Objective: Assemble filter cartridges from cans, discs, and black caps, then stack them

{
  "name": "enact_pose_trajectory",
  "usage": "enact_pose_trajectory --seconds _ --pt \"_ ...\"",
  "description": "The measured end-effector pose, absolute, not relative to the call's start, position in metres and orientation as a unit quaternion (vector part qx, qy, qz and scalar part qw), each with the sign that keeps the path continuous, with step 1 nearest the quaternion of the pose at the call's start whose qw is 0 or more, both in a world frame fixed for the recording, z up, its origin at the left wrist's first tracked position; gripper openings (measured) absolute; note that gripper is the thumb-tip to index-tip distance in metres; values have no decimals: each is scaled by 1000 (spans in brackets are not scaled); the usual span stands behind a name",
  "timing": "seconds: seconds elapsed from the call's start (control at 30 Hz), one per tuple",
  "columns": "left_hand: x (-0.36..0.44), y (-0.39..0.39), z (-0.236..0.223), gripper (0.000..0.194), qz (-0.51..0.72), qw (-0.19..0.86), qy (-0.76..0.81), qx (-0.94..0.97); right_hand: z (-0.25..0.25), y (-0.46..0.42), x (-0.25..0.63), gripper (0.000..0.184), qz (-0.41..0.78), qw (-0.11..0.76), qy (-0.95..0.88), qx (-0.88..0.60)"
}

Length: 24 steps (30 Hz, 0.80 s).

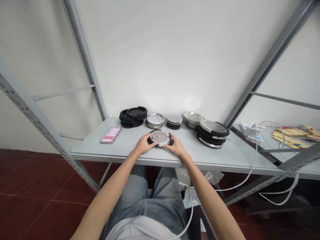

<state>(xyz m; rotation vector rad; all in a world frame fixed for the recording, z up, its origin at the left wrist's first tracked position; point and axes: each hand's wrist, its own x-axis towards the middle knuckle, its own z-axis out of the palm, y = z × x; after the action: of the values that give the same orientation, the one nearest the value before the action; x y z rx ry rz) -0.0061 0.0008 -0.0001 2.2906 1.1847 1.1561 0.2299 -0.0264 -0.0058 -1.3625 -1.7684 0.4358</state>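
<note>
"Two hands on one piece. State the grip and its position."

"Left hand [144,144] and right hand [177,146] are clamped on opposite sides of a perforated metal disc [160,137], thumbs at its near rim, fingers curled around the sides. The disc lies on the grey table [240,156] near its front edge, before the seated person."

"Risks?"

"In my judgement, uneven thumb pressure could tip the disc or leave one side proud of the black ring [171,142] around it. A push towards the body could carry it over the table edge. Separately, the stack of ringed discs [213,134] at the right sits unevenly; a knock from the right forearm could topple it. A snag on the white cable [254,156] might drag things."

"Containers and contents?"

"The black ring surrounds the disc; whether it is fully seated cannot be told. Clear plastic bags [184,179] lie below the table, contents not legible. A white box [252,134] stands on the side shelf, inside not visible."

"Remaining stock?"

"Along the back, left to right: black rings [133,116], smooth metal discs [155,119], small perforated discs [174,120] and wider perforated discs [193,118], all piled."
</note>
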Motion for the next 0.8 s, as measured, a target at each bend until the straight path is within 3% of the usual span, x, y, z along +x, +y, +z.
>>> enact_pose_trajectory --seconds 0.27,0.43,0.8 --pt "-7 3 -4 61 395 169 419 800 -3 -28 229 93 170 421 -705 -546" --pt "-6 3 -2 73 387 167 418 805 -4 -26 228 90 181 428 -698 -545" --pt "-5 2 -4 78 360 152 424 817 -14 -14 235 43 251 536 -613 -524"
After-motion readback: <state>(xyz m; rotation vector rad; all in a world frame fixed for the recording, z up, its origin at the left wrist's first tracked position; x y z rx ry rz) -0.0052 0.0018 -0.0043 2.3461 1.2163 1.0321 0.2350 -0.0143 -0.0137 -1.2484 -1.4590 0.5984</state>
